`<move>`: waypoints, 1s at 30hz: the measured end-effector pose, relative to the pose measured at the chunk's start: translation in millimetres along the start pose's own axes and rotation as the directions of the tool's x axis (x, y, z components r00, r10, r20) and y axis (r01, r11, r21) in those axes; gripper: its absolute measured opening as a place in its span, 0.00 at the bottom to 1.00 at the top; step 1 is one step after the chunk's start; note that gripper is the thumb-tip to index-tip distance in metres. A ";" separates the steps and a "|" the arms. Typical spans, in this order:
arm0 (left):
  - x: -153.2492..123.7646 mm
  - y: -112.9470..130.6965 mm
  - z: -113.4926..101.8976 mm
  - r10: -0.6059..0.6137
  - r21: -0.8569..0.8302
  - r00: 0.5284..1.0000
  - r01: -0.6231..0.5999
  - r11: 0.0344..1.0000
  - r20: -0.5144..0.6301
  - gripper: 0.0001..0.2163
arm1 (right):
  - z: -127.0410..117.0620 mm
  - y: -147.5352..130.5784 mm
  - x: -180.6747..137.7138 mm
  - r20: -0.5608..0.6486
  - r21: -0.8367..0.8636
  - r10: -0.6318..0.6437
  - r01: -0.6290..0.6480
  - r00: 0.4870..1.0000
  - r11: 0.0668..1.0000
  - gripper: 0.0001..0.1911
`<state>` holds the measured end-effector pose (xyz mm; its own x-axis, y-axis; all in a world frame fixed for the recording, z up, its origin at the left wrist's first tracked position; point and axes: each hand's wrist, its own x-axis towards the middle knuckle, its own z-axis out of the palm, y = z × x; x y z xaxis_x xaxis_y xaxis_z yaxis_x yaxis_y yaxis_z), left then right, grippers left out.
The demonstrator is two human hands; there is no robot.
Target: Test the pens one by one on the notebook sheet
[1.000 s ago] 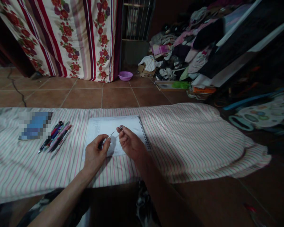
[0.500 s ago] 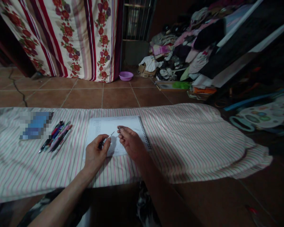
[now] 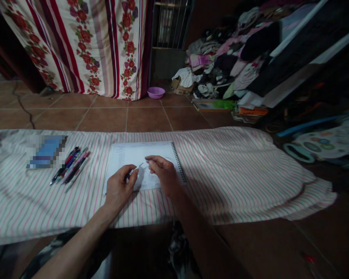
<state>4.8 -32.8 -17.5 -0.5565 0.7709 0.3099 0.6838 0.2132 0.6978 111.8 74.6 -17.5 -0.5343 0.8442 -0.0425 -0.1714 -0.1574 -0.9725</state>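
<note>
Clearly, in the head view, the left hand [image 3: 120, 186] has its fingers closed on a pen [image 3: 138, 167], whose slender end slants up toward two o'clock. The right hand [image 3: 164, 172] is just beside that end, its fingers curled narrow; whether they pinch something small cannot be told. Both hands are over one open spiral notebook [image 3: 133, 151], its wire binding at three o'clock. At nine o'clock from it lies one bunch of pens [image 3: 71, 168], at least five, overlapping too much for a sure count. Just beyond them, toward ten o'clock, is one pixelated blue item [image 3: 48, 149]. A striped cloth [image 3: 235, 174] covers the desk. Past it, on the tiled floor [image 3: 101, 118], one purple basin [image 3: 156, 92] sits near twelve o'clock, a flowered curtain [image 3: 100, 46] hangs at eleven, and clothes [image 3: 229, 58] are heaped at one.
</note>
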 end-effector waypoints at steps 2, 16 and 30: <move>-0.1 -0.7 0.1 0.004 0.008 1.000 -0.004 1.000 0.002 0.12 | -1.2 1.7 1.5 -0.009 -0.035 -0.036 0.035 0.999 0.999 0.08; -1.1 -2.3 0.7 0.049 0.063 0.998 -0.051 0.997 0.026 0.11 | -8.1 -1.8 -1.7 0.071 -0.396 -0.235 0.244 0.969 0.885 0.10; -0.3 -5.3 1.1 0.112 0.153 0.992 -0.121 0.981 0.064 0.12 | -7.3 -1.1 -3.0 0.160 -0.496 -0.356 0.387 0.920 0.777 0.11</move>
<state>1.9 -33.5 -22.0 -0.4450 0.8266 0.3445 0.8100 0.2075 0.5485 119.6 75.9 -18.0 -0.5633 0.7512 0.3442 0.0706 0.4588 -0.8857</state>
